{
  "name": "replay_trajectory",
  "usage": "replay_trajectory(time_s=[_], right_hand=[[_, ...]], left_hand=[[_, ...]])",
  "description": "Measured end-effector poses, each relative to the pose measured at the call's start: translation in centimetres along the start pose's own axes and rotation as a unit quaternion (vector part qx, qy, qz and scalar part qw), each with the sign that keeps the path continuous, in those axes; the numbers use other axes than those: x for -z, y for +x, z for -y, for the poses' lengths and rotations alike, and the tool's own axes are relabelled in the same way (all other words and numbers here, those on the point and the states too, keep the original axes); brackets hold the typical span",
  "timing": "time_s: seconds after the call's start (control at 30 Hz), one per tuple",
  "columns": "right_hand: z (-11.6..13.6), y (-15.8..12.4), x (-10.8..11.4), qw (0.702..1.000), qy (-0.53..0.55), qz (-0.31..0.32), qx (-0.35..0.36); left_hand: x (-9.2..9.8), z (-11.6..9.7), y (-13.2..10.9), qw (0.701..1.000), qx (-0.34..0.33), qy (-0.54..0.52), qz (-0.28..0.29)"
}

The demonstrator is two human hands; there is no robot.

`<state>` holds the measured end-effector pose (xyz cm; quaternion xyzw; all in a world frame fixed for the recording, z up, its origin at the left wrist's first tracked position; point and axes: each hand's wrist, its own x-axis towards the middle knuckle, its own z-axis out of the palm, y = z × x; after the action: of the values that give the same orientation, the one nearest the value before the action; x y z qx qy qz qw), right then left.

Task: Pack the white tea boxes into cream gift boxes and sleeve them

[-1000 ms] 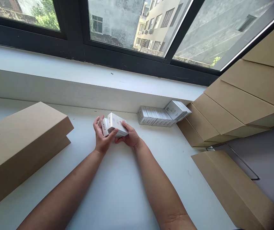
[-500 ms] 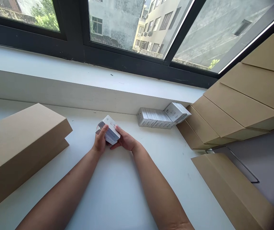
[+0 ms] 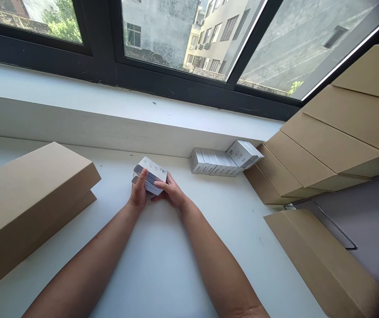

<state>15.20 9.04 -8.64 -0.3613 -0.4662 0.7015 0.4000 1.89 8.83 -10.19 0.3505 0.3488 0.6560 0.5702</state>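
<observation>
Two small white printed cartons (image 3: 152, 168), one on top of the other, are held between my hands over the white tabletop (image 3: 156, 251). My left hand (image 3: 138, 191) grips their left end, its thumb up along the near side. My right hand (image 3: 170, 190) closes on their right end, with the thumb across the near face and fingers partly hidden beneath. Against the sill wall to the right stands a row of similar small cartons (image 3: 213, 162), and a few more lean at its right end (image 3: 242, 153).
A long brown cardboard box (image 3: 33, 190) lies at the left. Several brown boxes (image 3: 335, 128) are stacked at the right, with another brown box (image 3: 324, 260) nearer me. A raised white sill (image 3: 110, 106) runs along the back beneath dark-framed windows (image 3: 176, 84).
The cartons have been turned so the upper one lies more level and lined up with the lower. My right thumb has moved from the top edge down onto the near face.
</observation>
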Motion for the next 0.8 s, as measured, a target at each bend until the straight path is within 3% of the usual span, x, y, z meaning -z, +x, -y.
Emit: replay_trajectory(time_s=[0.2,0.37,0.53,0.67,0.73,0.8], right_hand=[[0.2,-0.1,-0.2,1.000,0.017,0.013,0.000],[-0.4,0.0,-0.3,1.000,-0.018,0.002,0.014],[-0.7,0.1,-0.6,0.999,0.009,-0.010,0.039],[-1.0,0.0,-1.1,0.996,-0.021,-0.055,0.073],[-1.3,-0.1,-1.1,0.985,-0.100,-0.095,0.107],[-1.4,-0.2,-0.8,0.948,-0.238,-0.155,0.145]], left_hand=[[0.5,-0.1,-0.1,0.998,0.043,0.021,0.030],[0.9,-0.1,0.0,0.997,0.065,0.031,0.016],[0.6,0.2,-0.1,0.998,0.046,0.042,0.001],[0.5,0.4,0.1,0.997,-0.015,0.049,-0.063],[0.6,0.3,0.2,0.990,-0.062,0.052,-0.118],[0.7,0.1,0.3,0.976,-0.118,0.071,-0.172]])
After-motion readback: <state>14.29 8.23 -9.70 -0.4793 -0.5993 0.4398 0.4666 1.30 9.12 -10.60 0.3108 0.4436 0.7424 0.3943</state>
